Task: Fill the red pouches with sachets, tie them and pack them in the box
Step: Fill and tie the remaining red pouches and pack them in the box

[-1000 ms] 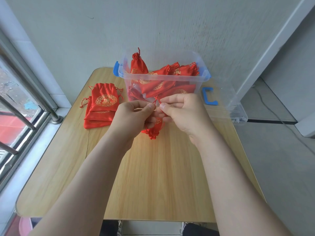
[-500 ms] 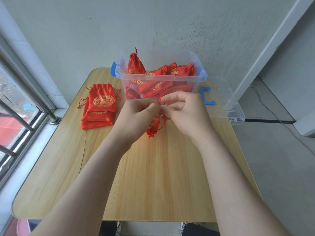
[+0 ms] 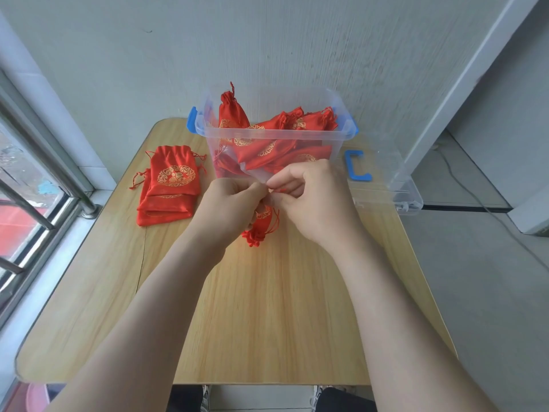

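A filled red pouch point(image 3: 261, 226) with gold print hangs mouth-down between my hands, just above the wooden table point(image 3: 252, 316). My left hand point(image 3: 228, 203) and my right hand point(image 3: 309, 197) meet fingertip to fingertip and pinch its thin red drawstring. Right behind my hands stands the clear plastic box point(image 3: 276, 135) with blue latches, holding several tied red pouches. A stack of flat empty red pouches point(image 3: 170, 185) lies on the table at the left. No loose sachets show.
The box's clear lid point(image 3: 398, 185) lies off the table's right edge with a blue clip point(image 3: 358, 166) beside it. A window with metal bars point(image 3: 32, 185) runs along the left. The grey wall is close behind the box.
My hands have drawn together until the fingertips touch over the drawstring. The pouch has swung slightly beneath them. The view has shifted a little.
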The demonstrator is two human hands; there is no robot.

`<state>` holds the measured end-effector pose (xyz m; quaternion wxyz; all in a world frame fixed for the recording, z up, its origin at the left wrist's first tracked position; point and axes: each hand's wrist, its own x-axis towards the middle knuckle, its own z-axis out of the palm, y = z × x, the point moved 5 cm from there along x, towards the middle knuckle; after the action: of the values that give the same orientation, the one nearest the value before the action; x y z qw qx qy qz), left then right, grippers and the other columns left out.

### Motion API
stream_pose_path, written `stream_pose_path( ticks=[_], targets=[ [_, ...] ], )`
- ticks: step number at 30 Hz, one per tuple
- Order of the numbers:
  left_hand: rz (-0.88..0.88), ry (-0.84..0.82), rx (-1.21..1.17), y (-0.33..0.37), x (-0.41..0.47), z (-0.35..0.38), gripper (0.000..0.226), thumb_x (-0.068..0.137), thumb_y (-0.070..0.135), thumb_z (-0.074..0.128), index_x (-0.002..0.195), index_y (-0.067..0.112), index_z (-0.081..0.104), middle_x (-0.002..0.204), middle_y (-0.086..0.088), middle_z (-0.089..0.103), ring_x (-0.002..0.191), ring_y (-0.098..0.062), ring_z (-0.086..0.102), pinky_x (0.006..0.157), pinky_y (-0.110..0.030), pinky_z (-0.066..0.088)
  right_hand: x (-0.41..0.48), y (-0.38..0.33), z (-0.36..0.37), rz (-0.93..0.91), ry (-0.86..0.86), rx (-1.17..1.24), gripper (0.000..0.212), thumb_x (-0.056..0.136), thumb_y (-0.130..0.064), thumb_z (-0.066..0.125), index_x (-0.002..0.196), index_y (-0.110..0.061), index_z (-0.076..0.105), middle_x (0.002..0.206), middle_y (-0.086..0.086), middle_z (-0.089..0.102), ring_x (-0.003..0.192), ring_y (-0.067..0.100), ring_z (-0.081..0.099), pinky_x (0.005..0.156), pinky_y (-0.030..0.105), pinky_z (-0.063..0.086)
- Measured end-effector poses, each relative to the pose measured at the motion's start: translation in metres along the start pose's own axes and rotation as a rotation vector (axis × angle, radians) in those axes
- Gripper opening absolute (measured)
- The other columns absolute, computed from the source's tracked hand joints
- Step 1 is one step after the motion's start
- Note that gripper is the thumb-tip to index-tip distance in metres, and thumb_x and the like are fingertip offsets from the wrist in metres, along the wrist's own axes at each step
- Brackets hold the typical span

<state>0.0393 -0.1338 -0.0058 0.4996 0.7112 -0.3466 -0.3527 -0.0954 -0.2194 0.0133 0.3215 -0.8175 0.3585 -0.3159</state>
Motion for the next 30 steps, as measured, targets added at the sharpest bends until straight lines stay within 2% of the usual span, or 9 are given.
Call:
stream_pose_path(
  ticks=[3,6,10,14,19,22,25,27,30],
  targets=[
    [0.027,0.019,0.036,-0.001,0.0,-0.002,0.035,0.101,0.02,0.059,0.084,-0.009,0.069,0.069,-0.006,0.057,0.061,-0.017,0.047,0.06,-0.032,0.042,0.0,0.002,-0.004,0.021,0.015,0.028,0.018,0.075,-0.02,0.098,0.085,-0.026,0.084,0.071,-0.014,0.074,0.065,-0.006,0.067,0.063,0.01,0.049],
    [0.045,0.024,0.06,-0.002,0.001,-0.003,0.037,0.104,0.022,0.057,0.086,-0.007,0.07,0.067,-0.004,0.061,0.058,-0.014,0.048,0.057,-0.028,0.043,0.0,0.005,-0.007,0.044,0.021,0.065,0.018,0.075,-0.021,0.098,0.083,-0.028,0.083,0.073,-0.011,0.075,0.065,-0.003,0.068,0.064,0.013,0.052],
    [0.038,0.004,0.079,-0.005,0.002,-0.002,0.041,0.108,0.03,0.058,0.084,0.001,0.074,0.068,-0.003,0.063,0.058,-0.013,0.053,0.061,-0.03,0.049,-0.001,0.003,-0.002,0.026,-0.041,0.037,0.019,0.082,-0.019,0.093,0.097,-0.025,0.083,0.083,-0.013,0.076,0.075,-0.002,0.071,0.07,0.015,0.055],
    [0.026,-0.012,0.063,-0.007,0.003,-0.002,0.04,0.109,0.031,0.059,0.088,0.003,0.077,0.066,-0.006,0.061,0.061,-0.018,0.055,0.064,-0.033,0.048,-0.004,0.0,0.0,0.036,-0.087,0.056,0.036,0.074,-0.032,0.098,0.105,-0.025,0.08,0.09,-0.011,0.077,0.079,0.0,0.073,0.073,0.016,0.059],
    [-0.045,-0.049,-0.029,-0.009,0.003,-0.002,0.037,0.108,0.032,0.061,0.096,0.002,0.079,0.072,-0.009,0.063,0.065,-0.02,0.055,0.064,-0.032,0.047,-0.005,-0.004,-0.003,-0.002,-0.032,-0.02,0.034,0.074,-0.027,0.098,0.105,-0.027,0.083,0.087,-0.011,0.077,0.078,-0.003,0.07,0.073,0.011,0.055],
    [-0.095,-0.049,-0.118,-0.008,0.003,-0.002,0.033,0.109,0.024,0.058,0.1,-0.001,0.077,0.08,-0.012,0.068,0.07,-0.021,0.057,0.068,-0.036,0.049,-0.005,-0.008,-0.003,-0.068,-0.013,-0.075,0.028,0.079,-0.019,0.094,0.105,-0.025,0.086,0.089,-0.016,0.077,0.078,-0.007,0.068,0.076,0.01,0.054],
    [-0.188,-0.021,-0.321,-0.005,0.004,-0.001,0.026,0.105,0.011,0.053,0.103,-0.005,0.072,0.09,-0.016,0.076,0.077,-0.024,0.06,0.068,-0.036,0.051,-0.005,-0.01,-0.003,-0.153,0.015,-0.136,0.021,0.083,-0.014,0.09,0.101,-0.024,0.087,0.075,-0.028,0.064,0.074,-0.011,0.062,0.074,0.006,0.045],
    [-0.243,-0.023,-0.424,-0.004,0.003,-0.002,0.023,0.098,0.004,0.051,0.103,-0.008,0.07,0.091,-0.019,0.077,0.076,-0.024,0.062,0.068,-0.033,0.052,-0.005,-0.009,-0.004,-0.191,0.038,-0.189,0.016,0.086,-0.016,0.087,0.1,-0.024,0.087,0.075,-0.021,0.065,0.073,-0.001,0.061,0.073,0.015,0.046],
    [-0.248,-0.053,-0.46,-0.007,0.002,-0.003,0.03,0.093,0.001,0.05,0.112,-0.014,0.069,0.097,-0.021,0.076,0.075,-0.022,0.063,0.069,-0.032,0.054,-0.004,-0.006,-0.001,-0.215,0.022,-0.285,0.013,0.091,-0.019,0.083,0.103,-0.024,0.087,0.08,-0.004,0.068,0.076,0.012,0.06,0.072,0.029,0.05]
  ],
)
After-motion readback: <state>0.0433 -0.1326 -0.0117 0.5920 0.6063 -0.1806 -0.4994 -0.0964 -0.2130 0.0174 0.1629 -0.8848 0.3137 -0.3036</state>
